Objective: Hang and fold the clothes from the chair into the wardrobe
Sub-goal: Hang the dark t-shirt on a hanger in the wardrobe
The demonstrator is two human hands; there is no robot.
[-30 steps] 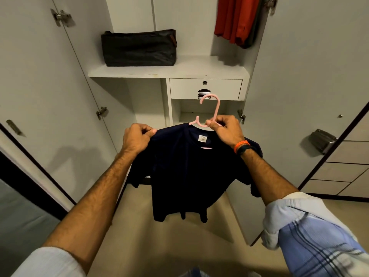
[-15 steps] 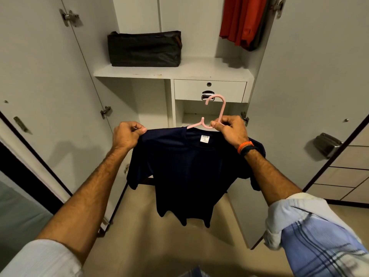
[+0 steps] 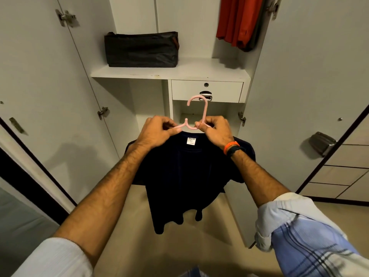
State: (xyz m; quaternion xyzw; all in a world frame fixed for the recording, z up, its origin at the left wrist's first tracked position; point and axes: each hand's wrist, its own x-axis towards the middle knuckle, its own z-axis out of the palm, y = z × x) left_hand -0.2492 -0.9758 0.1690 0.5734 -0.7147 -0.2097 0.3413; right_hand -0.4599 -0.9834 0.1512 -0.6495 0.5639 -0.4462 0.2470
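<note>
Left hand point(image 3: 157, 132) pinched the left arm of the thin pink plastic hanger point(image 3: 196, 114), fingers curled on it at the collar edge. Right hand point(image 3: 216, 130) gripped the same hanger at the base of its hook, fingers curled round it. The two hands sat close together, apart by the hanger's small centre dip. Dark navy short-sleeved T-shirt point(image 3: 185, 176) hung on the hanger directly below both hands, white size label at the collar between them, hem hanging free above the beige floor point(image 3: 215, 236).

Beyond the hands: open white wardrobe point(image 3: 169, 70), shelf edge above hook level, black fabric bag point(image 3: 141, 49) on the shelf up and left, white drawer point(image 3: 206, 90) just behind the hook tip. Red garments point(image 3: 237, 21) hung up and right of the right hand. Doors stood open on either side, well apart from both forearms; open room lay between them.
</note>
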